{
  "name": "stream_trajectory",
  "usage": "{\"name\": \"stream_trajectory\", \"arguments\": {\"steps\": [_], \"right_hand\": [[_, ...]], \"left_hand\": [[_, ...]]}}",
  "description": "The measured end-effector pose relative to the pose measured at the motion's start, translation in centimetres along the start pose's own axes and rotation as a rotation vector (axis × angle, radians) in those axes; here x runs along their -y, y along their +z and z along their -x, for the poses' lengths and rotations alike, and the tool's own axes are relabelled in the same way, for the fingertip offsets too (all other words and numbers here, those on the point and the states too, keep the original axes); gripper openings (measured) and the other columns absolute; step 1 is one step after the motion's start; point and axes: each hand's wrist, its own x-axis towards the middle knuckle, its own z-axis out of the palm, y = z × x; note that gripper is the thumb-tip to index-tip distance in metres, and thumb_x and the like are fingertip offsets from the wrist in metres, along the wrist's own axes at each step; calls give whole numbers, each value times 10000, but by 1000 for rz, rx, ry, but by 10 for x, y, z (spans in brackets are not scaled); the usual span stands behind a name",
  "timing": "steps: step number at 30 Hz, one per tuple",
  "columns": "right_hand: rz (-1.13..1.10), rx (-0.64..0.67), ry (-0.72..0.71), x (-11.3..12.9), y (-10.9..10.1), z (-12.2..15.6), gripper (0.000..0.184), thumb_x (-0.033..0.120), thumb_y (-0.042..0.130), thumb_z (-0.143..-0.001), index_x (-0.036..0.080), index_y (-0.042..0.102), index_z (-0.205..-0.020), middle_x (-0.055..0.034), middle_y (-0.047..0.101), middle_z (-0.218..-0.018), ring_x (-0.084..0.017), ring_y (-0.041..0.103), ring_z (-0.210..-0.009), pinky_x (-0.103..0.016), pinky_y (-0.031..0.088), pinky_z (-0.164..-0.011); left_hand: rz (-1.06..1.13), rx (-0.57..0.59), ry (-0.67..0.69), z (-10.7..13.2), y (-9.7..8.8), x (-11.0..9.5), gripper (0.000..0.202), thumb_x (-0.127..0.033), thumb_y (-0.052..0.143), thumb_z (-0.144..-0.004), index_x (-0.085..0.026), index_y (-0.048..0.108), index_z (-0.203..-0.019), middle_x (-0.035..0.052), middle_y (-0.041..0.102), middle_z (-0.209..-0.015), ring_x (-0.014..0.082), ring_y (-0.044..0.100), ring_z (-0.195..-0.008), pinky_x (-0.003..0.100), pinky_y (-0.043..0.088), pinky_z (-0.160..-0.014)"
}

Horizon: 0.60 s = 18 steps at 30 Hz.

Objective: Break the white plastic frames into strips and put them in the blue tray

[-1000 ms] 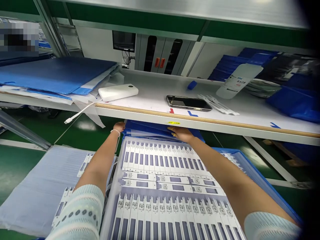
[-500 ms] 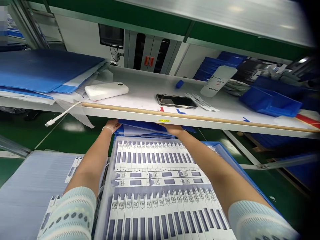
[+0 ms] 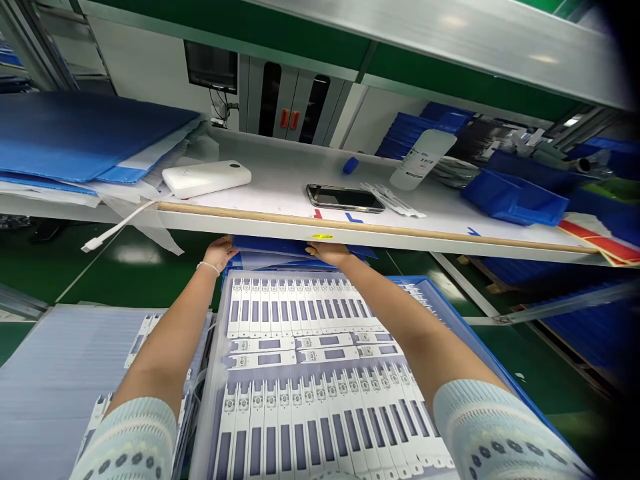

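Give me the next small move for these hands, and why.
Probably ease the blue sheet toward you: the left hand and right hand are both at its far edge, tucked beneath the shelf lip, just beyond the white strips.

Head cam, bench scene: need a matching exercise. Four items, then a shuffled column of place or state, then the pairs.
Items:
1. power bank
2. smartphone
3. parts bin
4. left hand

Place or state:
A. blue, on the right side of the bench
B. bracelet on the wrist, at the edge of a blue sheet under the bench
C. cable running past the bench's front edge
D. lying screen up beside white plastic strips

Pairs: 1-C, 2-D, 3-A, 4-B
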Motion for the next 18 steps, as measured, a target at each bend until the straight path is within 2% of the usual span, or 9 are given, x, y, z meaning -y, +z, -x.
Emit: {"name": "stream_trajectory", "arguments": {"steps": [3,7,10,13,18], "right_hand": [[85,0,-24,9,-1,-1,474,460,478,-915,189,551,-1296,-127,614,-1269,-351,538,-1202,-498,415,-1030],[186,-1,-93,34,1,-6,552,485,412,-946,162,465,-1390,-140,553,-1347,-362,449,-1294,-504,354,-1081],[196,5,-100,45,-5,-8,534,488,387,-958,160,501,-1364,-136,539,-1364,-359,441,-1300,-490,347,-1087],[202,-13,-139,47,-14,-5,600,549,429,-928,153,482,-1377,-154,542,-1354,-378,421,-1308,-517,303,-1107],[199,-2,-130,42,-19,1,483,376,298,-992,112,487,-1350,-187,521,-1357,-355,439,-1293,-538,285,-1108]], "left_hand": [[24,66,-10,10,7,-1,322,-344,579,-888,-157,568,-1151,86,601,-1141,200,611,-956,404,541,-802],[31,149,4,21,21,-6,298,-331,586,-885,-149,579,-1121,79,613,-1102,191,617,-927,390,547,-782],[30,146,41,26,31,-10,287,-323,587,-885,-149,580,-1113,74,614,-1087,183,617,-907,376,549,-765],[9,116,72,29,37,-11,291,-319,588,-885,-150,576,-1121,76,609,-1100,184,615,-915,376,550,-765],[-110,61,34,25,38,-3,309,-334,588,-884,-152,575,-1134,82,607,-1123,195,613,-942,396,545,-790]]}}
